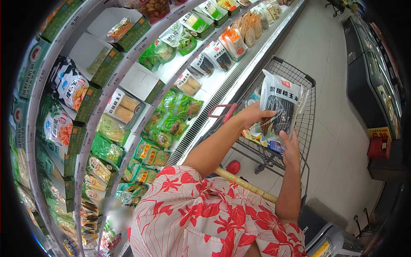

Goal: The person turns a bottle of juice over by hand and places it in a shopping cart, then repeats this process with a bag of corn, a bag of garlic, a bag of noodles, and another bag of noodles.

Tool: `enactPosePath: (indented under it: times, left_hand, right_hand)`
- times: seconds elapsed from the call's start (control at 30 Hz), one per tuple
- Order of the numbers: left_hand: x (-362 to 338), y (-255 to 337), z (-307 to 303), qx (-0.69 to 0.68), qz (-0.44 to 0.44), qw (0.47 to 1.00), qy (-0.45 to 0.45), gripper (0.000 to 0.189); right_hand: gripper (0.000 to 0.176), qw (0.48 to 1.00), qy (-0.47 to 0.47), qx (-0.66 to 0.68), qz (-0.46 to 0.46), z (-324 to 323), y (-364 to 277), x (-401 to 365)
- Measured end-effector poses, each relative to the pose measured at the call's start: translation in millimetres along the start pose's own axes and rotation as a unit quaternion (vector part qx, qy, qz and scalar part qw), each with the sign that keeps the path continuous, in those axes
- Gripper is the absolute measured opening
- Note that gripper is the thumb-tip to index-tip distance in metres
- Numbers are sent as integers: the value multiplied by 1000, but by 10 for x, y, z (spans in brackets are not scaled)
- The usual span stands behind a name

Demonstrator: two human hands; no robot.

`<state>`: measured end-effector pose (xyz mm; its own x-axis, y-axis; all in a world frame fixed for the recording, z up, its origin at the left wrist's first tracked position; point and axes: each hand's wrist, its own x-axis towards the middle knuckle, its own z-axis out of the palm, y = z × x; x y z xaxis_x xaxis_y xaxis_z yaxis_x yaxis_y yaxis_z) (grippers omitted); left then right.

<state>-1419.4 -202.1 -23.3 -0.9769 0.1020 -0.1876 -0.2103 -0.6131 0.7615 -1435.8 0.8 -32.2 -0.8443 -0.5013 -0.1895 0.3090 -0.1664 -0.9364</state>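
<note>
Fingers [266,113] of the left hand [252,115] clasp the corn packet [280,98] at its left edge, the right hand [291,147] grips its lower end, and I read its long axis pointing away over the cart [309,120].

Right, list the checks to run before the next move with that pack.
1. Left hand grip on the corn pack: ok, fingers wrap its side.
2. Right hand grip: ok, it holds the lower edge.
3. Pack held above the cart: ok.
4. Room in the cart: cannot tell, the pack hides most of it; other goods lie below.
5. Pack's seal intact: cannot tell.
</note>
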Motion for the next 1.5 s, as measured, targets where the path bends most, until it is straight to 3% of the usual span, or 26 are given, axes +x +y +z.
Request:
enactPosePath:
  times: [0.17,0.23,0.33,0.47,0.53,0.6,0.73,0.8,0.83,0.9,0.97,1.0,1.03,1.07,1.1,1.13,1.3,1.5]
  left_hand:
    - [-297,43,-31,78,23,985,155,38]
    - [-697,332,-82,76,30,972,219,38]
    - [-1228,732,-377,55,119,956,262,39]
    - [-1888,1261,-947,49,216,915,337,39]
    - [-2162,1459,-1342,40,201,902,380,36]
    - [-2350,1595,-1792,40,222,874,430,33]
    - [-2594,1917,-2369,1,230,855,464,32]
    - [-2622,2056,-2552,72,246,781,570,30]
    - [-2641,2122,-2644,71,198,764,610,34]
    - [-2547,2120,-2846,67,239,660,709,38]
    - [-2541,2108,-3116,138,332,660,659,42]
    - [-2525,2176,-3035,103,375,670,632,40]
    - [-2488,2224,-2978,60,369,663,648,36]
    - [-2487,2289,-3006,64,363,759,536,47]
    - [-2264,2414,-2935,69,357,777,514,47]
    - [-2245,2448,-2943,73,355,788,498,47]
    - [-1807,2782,-2805,81,345,813,461,48]
    - [-1808,2811,-2859,75,346,807,472,50]
  right_hand:
    - [41,994,-63,-3,86,176,-87,54]
    - [40,984,-120,-11,129,457,-137,154]
    - [37,968,-232,-47,83,1172,-241,412]
    - [43,923,-364,-28,120,2255,-115,966]
    - [41,903,-381,-127,153,2834,35,1196]
    - [35,877,-433,-161,132,3366,168,1343]
    - [40,858,-467,-176,122,4174,593,1796]
    - [42,863,-465,-176,90,4473,661,1976]
    - [43,852,-486,-168,97,4612,656,1991]
    - [46,850,-501,-130,98,4861,733,2061]
    - [52,865,-487,-116,35,5092,917,2149]
    - [54,869,-474,-139,5,5250,1108,2243]
    - [53,878,-439,-172,-80,5372,1175,2242]
    - [42,826,-392,-329,-235,5643,1477,2415]
    - [36,795,-400,-358,-281,5688,1241,2306]
    - [36,799,-406,-311,-315,5754,1105,2251]
    - [36,820,-348,-331,-311,5415,739,2496]
    - [36,828,-341,-337,-292,5441,741,2576]
